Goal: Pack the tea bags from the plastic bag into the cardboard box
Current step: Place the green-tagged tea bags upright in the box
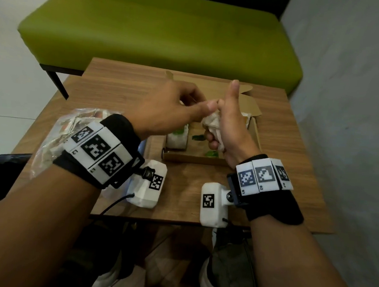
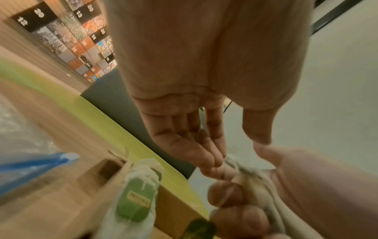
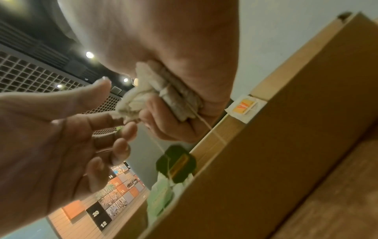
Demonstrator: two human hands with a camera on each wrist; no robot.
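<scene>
Wooden table (image 1: 125, 90) before green bench (image 1: 160, 30)

Two hands are seen above one wooden table (image 1: 121, 83): one left hand (image 1: 170, 111) and one right hand (image 1: 229, 128). One open cardboard box (image 1: 256, 134) and one clear plastic bag (image 1: 58, 133) are counted on the table. One bunch of tea bags (image 1: 214, 122) is held up; how many are in it cannot be told. Three green tags (image 1: 212, 154) are made out inside the box. One green bench (image 1: 160, 28) is seen behind the table.
</scene>
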